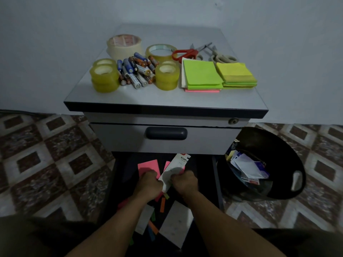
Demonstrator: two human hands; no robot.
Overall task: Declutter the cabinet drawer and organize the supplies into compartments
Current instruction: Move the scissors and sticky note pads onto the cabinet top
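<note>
**Where are you working?**
At the grey cabinet (167,101). Its top carries tape rolls (105,76), batteries (137,71) and sticky notes (202,75). The open drawer (217,175) lies under my forearms, and a black bin (274,143) sits just beside it on my right.

**What have you got?**
A white staples pack (178,167), held low over the drawer above some pink notes (148,166). My left hand (148,182) and right hand (183,182) both pinch its near end, one on each edge.

**Which way does it lie?**
Its long axis runs away from me and slightly right, with the far end near the closed drawer front (204,140).

**And if it's rubbish?**
The bin is to the right, so my right hand is nearer. I'd judge the pack has to lift over the drawer's right wall and the bin's rim. There is open room above. White cards (176,225) and small coloured flags (163,204) lie loose beneath my wrists.
</note>
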